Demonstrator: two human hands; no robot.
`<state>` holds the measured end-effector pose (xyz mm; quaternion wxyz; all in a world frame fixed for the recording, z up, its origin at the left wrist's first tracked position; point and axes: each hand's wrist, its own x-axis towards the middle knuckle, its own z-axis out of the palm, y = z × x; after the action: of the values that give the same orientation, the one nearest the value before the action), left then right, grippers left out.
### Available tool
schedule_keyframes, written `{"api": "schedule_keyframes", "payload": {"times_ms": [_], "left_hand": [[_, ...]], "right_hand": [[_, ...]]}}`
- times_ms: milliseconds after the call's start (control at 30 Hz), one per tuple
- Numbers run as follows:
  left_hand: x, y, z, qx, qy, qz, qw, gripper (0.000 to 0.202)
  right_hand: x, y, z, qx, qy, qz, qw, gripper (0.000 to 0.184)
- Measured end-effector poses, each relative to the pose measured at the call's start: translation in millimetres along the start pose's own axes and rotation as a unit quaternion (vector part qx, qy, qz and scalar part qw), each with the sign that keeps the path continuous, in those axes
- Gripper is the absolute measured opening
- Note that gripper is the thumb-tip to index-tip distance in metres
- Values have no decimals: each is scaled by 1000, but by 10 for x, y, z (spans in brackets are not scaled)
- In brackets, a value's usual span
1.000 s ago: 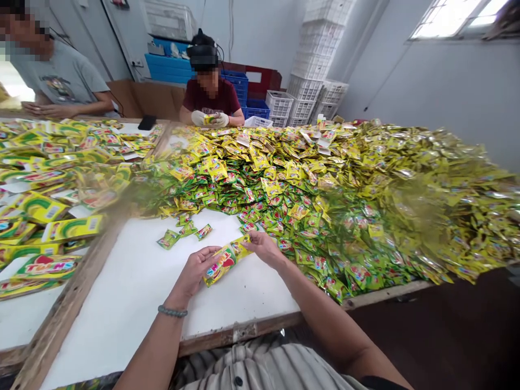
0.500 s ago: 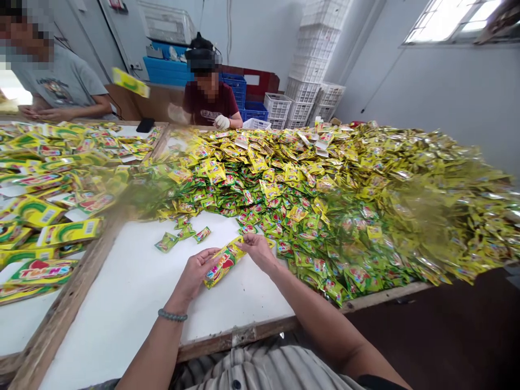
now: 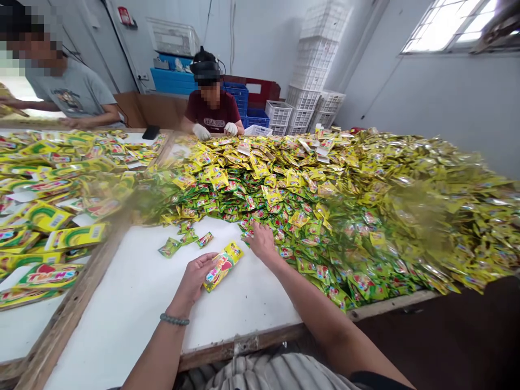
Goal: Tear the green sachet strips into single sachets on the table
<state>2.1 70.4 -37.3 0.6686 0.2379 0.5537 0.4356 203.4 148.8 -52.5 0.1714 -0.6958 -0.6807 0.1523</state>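
My left hand (image 3: 199, 273) is closed on one end of a small yellow carton (image 3: 222, 265) printed with a watermelon picture and colourful letters. The carton is tilted above the white tabletop (image 3: 138, 314), its far end pointing up and to the right. My right hand (image 3: 262, 239) reaches to the near edge of the heap of green sachets (image 3: 312, 230), fingers apart and partly hidden among them. I cannot make out a sachet in it. Several loose green sachets (image 3: 169, 247) lie on the white surface beyond the carton.
Yellow sachets (image 3: 406, 168) are piled high to the right. Beyond a wooden divider (image 3: 87, 287) on the left lie many yellow cartons (image 3: 52, 276). One co-worker (image 3: 213, 108) in white gloves is across the table, another (image 3: 77, 89) at far left. White crates (image 3: 304, 97) stand stacked behind.
My right hand has let go of the carton's upper end and moved up and right to the green sachets. My left hand still holds the carton. The co-worker's tossed carton is gone from the air.
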Motion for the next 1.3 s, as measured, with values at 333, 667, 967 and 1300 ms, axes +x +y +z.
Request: {"api": "schedule_keyframes", "payload": {"times_ms": [333, 667, 967, 1300], "left_hand": [[-26, 48, -38, -2, -2, 10, 1000, 47], [-117, 57, 20, 20, -94, -13, 995, 46], [-132, 96, 72, 10, -108, -62, 992, 44], [-130, 100, 95, -21, -104, -37, 994, 48]], "right_hand": [[-165, 143, -118, 475, -143, -76, 865, 37], [-283, -185, -240, 320, -147, -162, 922, 11], [-393, -290, -76, 418, -56, -47, 906, 19], [-493, -268, -240, 342, -46, -41, 938, 20]]}}
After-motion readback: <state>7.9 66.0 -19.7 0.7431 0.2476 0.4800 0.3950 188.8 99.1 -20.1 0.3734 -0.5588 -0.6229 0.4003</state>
